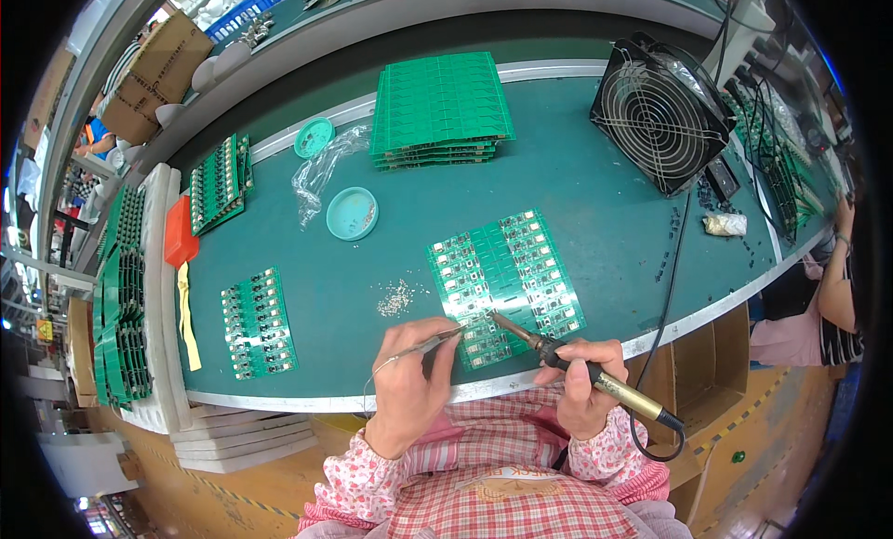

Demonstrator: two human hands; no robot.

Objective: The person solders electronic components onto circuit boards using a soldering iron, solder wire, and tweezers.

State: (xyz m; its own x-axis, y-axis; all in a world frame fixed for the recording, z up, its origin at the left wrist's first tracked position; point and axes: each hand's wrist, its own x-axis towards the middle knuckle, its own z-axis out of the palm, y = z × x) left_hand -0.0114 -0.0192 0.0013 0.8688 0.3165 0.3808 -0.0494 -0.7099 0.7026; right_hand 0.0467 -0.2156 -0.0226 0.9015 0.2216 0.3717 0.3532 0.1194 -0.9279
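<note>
A green circuit board panel [503, 283] with two rows of small parts lies on the bench in front of me. My right hand [588, 376] grips a soldering iron [616, 386], its tip touching or just above the panel's lower left part. In my left hand [409, 381] is a pair of metal tweezers [420, 348], pinched, with the points at the panel's left edge near the iron tip. Whether the tweezers hold a part is too small to tell. Beside the left hand lies a loose pile of tiny components [395, 299].
A stack of green boards [442, 106] stands at the back, with a black fan [662, 116] to its right. Two round dishes, the nearer one [353, 213] larger, sit by clear plastic wrap [321, 172]. A smaller board [258, 325] and red box [181, 230] lie left.
</note>
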